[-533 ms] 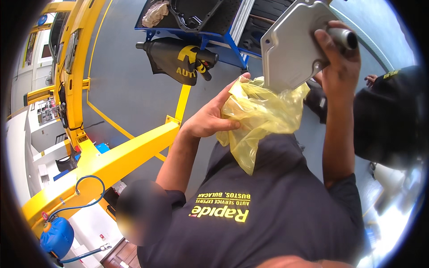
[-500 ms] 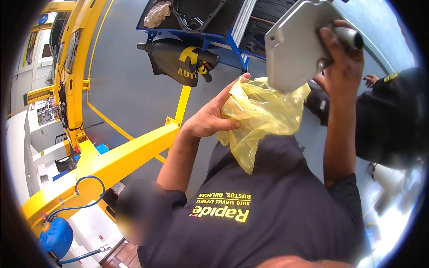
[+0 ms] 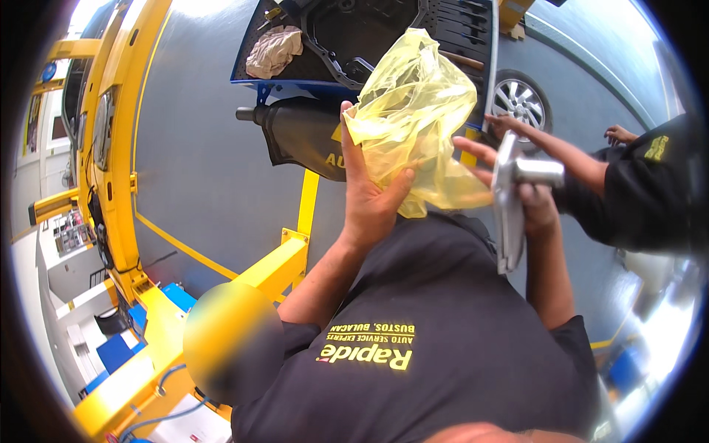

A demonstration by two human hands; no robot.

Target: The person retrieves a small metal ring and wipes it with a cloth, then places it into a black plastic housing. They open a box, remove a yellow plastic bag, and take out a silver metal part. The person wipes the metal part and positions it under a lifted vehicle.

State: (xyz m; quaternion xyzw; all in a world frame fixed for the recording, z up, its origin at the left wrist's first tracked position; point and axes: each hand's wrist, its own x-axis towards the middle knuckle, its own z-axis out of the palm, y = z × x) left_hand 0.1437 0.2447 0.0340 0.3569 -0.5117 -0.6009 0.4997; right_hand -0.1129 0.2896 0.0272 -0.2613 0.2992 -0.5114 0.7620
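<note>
A thin yellow plastic bag (image 3: 421, 111) hangs crumpled in front of me, held up by my left hand (image 3: 373, 196) between thumb and fingers. To its right, my right hand (image 3: 539, 207) grips a flat grey transmission filter (image 3: 508, 199), seen edge-on. The filter's short round tube points right. Some right-hand fingers stretch past the filter toward the bag's right side; whether they touch it I cannot tell. Part of that hand is hidden behind the filter.
Beyond the bag stands a blue-framed tool cart (image 3: 247, 63) with a dark pan-shaped part (image 3: 321, 37) and crumpled brown paper (image 3: 273, 52). A black cover (image 3: 295, 136) hangs at its near side. A yellow lift arm (image 3: 273, 266) crosses at left. Another person (image 3: 635, 199) and a wheel (image 3: 521, 100) are at right.
The filter has come down from above the bag to its right side and turned edge-on. My left hand has raised the bag. The view has shifted, showing the wheel and more of the other person.
</note>
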